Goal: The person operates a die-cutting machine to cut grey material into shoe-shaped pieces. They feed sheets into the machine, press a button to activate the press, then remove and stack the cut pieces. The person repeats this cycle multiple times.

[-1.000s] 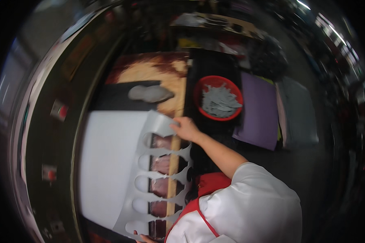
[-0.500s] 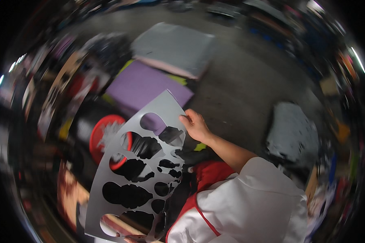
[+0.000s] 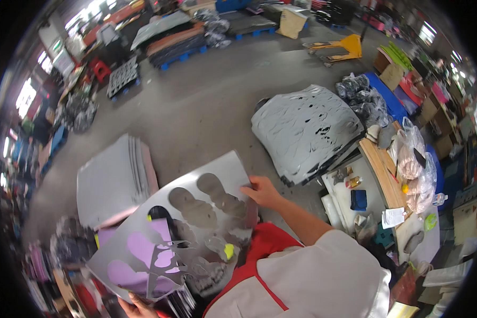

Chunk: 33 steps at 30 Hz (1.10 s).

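Note:
A thin grey sheet with several rounded cut-outs hangs tilted in front of me, its near part torn into narrow strips. My right hand is closed on its right edge. At the lower left corner, my left hand grips the sheet, its fingers partly hidden. Purple material lies below and shows through some of the holes. Just beyond the sheet on the left stands a stack of light grey sheets. To the right is a pile of cut-out grey sheets, uneven on top.
On the right is a cluttered bench with wood boards, cloth and plastic bags. A yellow pallet jack stands at the far right on the grey floor. Sheet stacks on blue pallets line the back. Black bags lie at left.
My view has swung to the right, so the grey pile and the bench now show more fully. Both hands still hold the sheet, which has moved away from the red-rimmed bin.

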### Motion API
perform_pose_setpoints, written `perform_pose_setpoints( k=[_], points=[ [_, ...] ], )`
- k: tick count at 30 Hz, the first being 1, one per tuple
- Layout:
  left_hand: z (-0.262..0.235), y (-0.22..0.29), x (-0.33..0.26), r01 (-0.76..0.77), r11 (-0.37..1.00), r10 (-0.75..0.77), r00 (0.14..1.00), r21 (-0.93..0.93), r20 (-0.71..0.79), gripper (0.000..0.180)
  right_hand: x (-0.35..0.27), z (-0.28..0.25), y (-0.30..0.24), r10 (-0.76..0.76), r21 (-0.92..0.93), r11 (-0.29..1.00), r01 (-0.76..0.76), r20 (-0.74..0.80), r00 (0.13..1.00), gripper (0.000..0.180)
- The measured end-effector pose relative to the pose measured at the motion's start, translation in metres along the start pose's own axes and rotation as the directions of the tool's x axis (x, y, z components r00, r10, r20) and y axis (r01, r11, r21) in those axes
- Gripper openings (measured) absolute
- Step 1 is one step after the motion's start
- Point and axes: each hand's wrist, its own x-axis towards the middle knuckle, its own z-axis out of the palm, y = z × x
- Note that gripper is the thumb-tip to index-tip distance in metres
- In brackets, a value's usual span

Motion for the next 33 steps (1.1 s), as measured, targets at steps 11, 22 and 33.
perform_pose_setpoints(
  k=[11,22,33],
  points=[
    [0.376,0.087,0.135,-0.24,0.945,0.328,0.728,-0.223,0.603,0.029,0.024,-0.168,0.047,0.183,0.219,0.976,-0.015,-0.775,0.605,0.008],
    [0.696,0.28,0.185,-0.482,0.846,0.404,0.303,-0.227,0.863,0.029,0.048,-0.266,-0.015,0.063,0.067,0.992,0.106,-0.997,0.041,0.006],
    [1.042,0.347,-0.026,-0.544,0.378,0.824,-0.172,-0.749,0.54,0.048,0.114,-0.544,0.035,-0.603,-0.4,0.611,-0.683,-0.795,-0.073,0.054]
  ],
)
